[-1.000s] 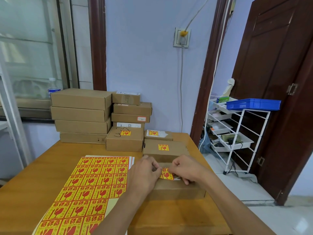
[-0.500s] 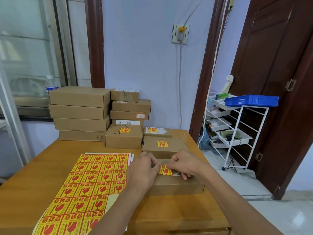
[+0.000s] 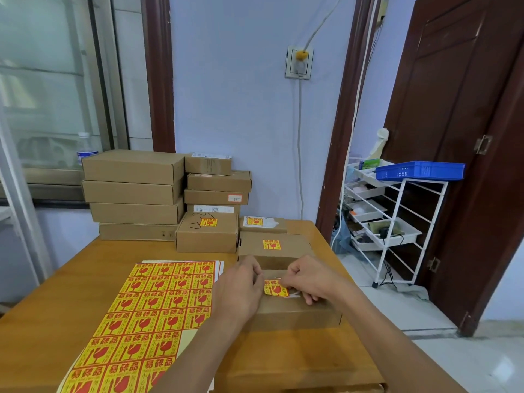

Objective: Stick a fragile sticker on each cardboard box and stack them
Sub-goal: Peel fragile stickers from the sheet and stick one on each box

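Note:
A flat cardboard box (image 3: 297,312) lies in front of me on the wooden table (image 3: 71,302). A yellow-and-red fragile sticker (image 3: 274,288) sits on its top between my hands. My left hand (image 3: 241,289) rests on the box's left part with its fingertips at the sticker's left edge. My right hand (image 3: 310,279) pinches the sticker's right edge with curled fingers. Behind it stand three boxes bearing stickers: one close (image 3: 273,246), one further back (image 3: 262,224), one to the left (image 3: 207,232).
A sheet of fragile stickers (image 3: 147,316) lies on the table to my left. Stacks of plain cardboard boxes (image 3: 133,194) stand at the table's back by the wall. A white wire rack (image 3: 394,222) with a blue tray (image 3: 419,170) stands right of the table.
Both hands stay at the sticker on the near box; the fingers have shifted only slightly along its edges. The view has tilted a little.

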Tool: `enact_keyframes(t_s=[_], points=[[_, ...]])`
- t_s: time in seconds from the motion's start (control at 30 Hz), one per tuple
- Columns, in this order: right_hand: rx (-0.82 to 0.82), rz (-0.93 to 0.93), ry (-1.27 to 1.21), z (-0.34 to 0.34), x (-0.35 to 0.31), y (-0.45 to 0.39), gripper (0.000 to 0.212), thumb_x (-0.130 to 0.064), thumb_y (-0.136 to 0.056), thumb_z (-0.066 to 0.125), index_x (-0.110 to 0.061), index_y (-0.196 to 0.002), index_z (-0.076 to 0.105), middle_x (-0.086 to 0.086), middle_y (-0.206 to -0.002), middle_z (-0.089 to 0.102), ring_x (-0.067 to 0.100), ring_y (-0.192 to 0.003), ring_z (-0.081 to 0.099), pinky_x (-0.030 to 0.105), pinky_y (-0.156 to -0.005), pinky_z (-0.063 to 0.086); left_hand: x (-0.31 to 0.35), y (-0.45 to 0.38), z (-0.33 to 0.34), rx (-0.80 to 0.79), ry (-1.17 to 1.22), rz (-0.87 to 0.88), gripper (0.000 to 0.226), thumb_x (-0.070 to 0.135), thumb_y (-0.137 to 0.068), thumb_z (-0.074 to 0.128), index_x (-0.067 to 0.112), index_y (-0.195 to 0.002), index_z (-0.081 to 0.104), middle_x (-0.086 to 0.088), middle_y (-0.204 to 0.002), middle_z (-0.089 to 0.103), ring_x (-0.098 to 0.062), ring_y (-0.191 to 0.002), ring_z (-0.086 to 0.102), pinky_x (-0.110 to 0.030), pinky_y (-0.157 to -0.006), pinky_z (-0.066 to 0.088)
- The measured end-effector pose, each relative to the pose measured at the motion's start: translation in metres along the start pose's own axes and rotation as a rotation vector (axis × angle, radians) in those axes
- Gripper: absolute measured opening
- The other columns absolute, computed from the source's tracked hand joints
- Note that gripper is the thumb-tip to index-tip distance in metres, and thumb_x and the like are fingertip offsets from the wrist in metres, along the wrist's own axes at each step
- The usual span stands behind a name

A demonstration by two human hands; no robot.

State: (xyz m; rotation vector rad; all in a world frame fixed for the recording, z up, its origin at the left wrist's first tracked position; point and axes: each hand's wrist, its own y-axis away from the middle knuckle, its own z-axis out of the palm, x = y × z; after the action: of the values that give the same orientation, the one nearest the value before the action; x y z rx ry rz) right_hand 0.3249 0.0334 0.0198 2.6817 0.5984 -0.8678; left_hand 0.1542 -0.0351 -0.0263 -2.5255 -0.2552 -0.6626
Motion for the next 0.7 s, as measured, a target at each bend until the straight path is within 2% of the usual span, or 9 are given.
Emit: enact_keyframes(t_s=[0.17,0.3,0.43,0.57,0.63,0.7], points=[[0.019,0.013,-0.068,0.001,0.005,-0.004,0.025,-0.028,-0.089,0.069,-0.02,-0.066,0.062,0.01,-0.056,0.061,0.015,-0.041,0.05,0.017,-0.04,0.036,0.0,0.0,0.0,0.003,0.019,0.025,0.017,0.052,-0.101,0.05,0.035,-0.102,0.049,0.015,-0.09,0.061,-0.006,-0.078,0.059,-0.025,-0.057,0.044],[0.039,0.008,-0.089,0.001,0.005,-0.004,0.03,-0.031,-0.091,0.07,-0.018,-0.065,0.062,0.007,-0.05,0.06,0.012,-0.035,0.047,0.017,-0.041,0.036,0.002,-0.001,-0.002,-0.03,0.004,0.006,0.018,0.047,-0.098,0.058,0.036,-0.106,0.047,0.015,-0.093,0.061,-0.007,-0.081,0.059,-0.023,-0.055,0.039],[0.042,-0.012,-0.034,0.0,0.0,-0.003,0.04,-0.044,-0.093,0.072,-0.018,-0.065,0.059,0.002,-0.045,0.056,0.008,-0.032,0.041,0.021,-0.043,0.033,0.002,-0.002,-0.002,-0.037,0.007,-0.008,0.018,0.048,-0.098,0.059,0.036,-0.107,0.049,0.016,-0.094,0.06,-0.006,-0.083,0.058,-0.022,-0.056,0.039],[0.038,-0.019,-0.028,0.001,0.002,-0.003,0.042,-0.046,-0.093,0.073,-0.019,-0.065,0.057,0.0,-0.042,0.051,0.008,-0.033,0.037,0.024,-0.045,0.034,0.003,-0.003,-0.003,-0.059,0.012,0.007,0.016,0.051,-0.098,0.057,0.035,-0.101,0.053,0.017,-0.092,0.06,-0.003,-0.082,0.056,-0.023,-0.058,0.039],[0.048,-0.049,-0.016,0.002,0.003,-0.003,0.044,-0.046,-0.093,0.073,-0.019,-0.064,0.055,-0.001,-0.043,0.05,0.008,-0.033,0.037,0.025,-0.047,0.035,0.002,-0.004,-0.006,-0.11,0.052,-0.001,0.017,0.051,-0.096,0.059,0.035,-0.101,0.054,0.018,-0.091,0.057,-0.004,-0.084,0.055,-0.025,-0.059,0.039],[0.051,-0.09,0.039,0.003,0.004,-0.003,0.044,-0.044,-0.095,0.072,-0.02,-0.063,0.053,-0.005,-0.047,0.049,0.005,-0.035,0.038,0.023,-0.045,0.034,-0.002,-0.009,-0.01,-0.236,0.121,0.001,0.02,0.049,-0.094,0.064,0.034,-0.103,0.056,0.017,-0.087,0.054,-0.007,-0.083,0.054,-0.026,-0.06,0.038]])
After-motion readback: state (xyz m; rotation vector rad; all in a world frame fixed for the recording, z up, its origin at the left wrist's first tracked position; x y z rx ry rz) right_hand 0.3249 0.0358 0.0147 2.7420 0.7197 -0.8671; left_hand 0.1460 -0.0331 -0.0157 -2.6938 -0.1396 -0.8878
